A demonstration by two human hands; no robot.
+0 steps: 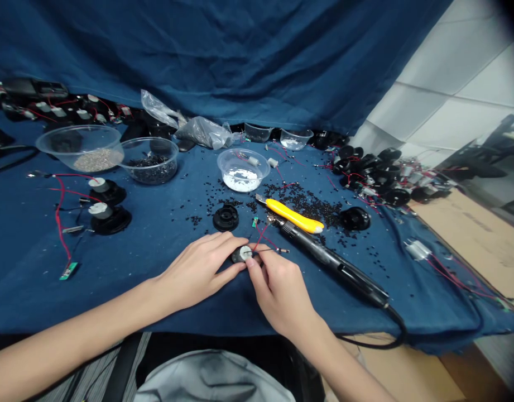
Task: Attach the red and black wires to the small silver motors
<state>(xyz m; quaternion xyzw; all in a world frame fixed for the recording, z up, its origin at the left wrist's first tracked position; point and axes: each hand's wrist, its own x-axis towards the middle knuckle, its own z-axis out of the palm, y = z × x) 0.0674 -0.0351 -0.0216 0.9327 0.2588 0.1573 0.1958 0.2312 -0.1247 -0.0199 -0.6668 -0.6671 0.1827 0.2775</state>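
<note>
Near the middle of the blue cloth-covered surface (26,296), the left hand (196,273) and right hand (277,293) hold a small round black-and-white disc (241,254), fingers together and clamped on its opposite sides, with red wires (263,237) leading off. A soldering iron (327,259) lies just right, below a yellow utility knife (294,216).

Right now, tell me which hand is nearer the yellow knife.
Right hand: it sits just below the yellow knife, on the side toward the person. The left hand is farther off, below and to the knife's left.
</note>
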